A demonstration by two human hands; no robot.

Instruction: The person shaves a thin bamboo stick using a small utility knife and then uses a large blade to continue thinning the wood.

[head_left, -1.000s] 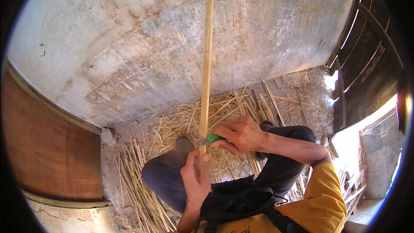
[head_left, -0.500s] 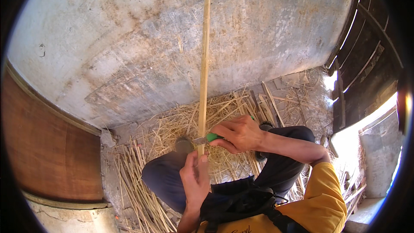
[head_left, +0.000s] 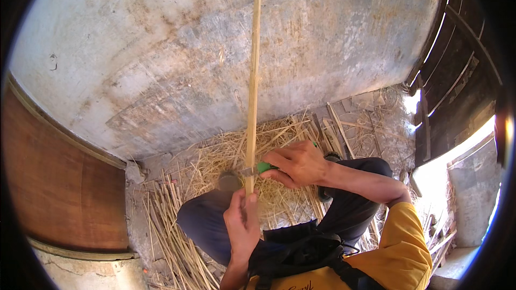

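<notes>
The left hand (head_left: 243,224) pinches a long wooden strip (head_left: 254,75), which extends ahead of it. Just beyond, the right hand (head_left: 299,164) grips a green-handled knife (head_left: 264,167), its blade (head_left: 248,172) seemingly against the strip.

The right grip (head_left: 300,165) hid most of the green handle (head_left: 264,167), and the left grip (head_left: 243,225) covered the lower end of the wooden strip (head_left: 253,91). A rounded grey shape (head_left: 229,181) was too blurred to tell. The lower edge cut off the yellow shirt (head_left: 395,239); the rim cropped the brown panel (head_left: 64,182).
</notes>
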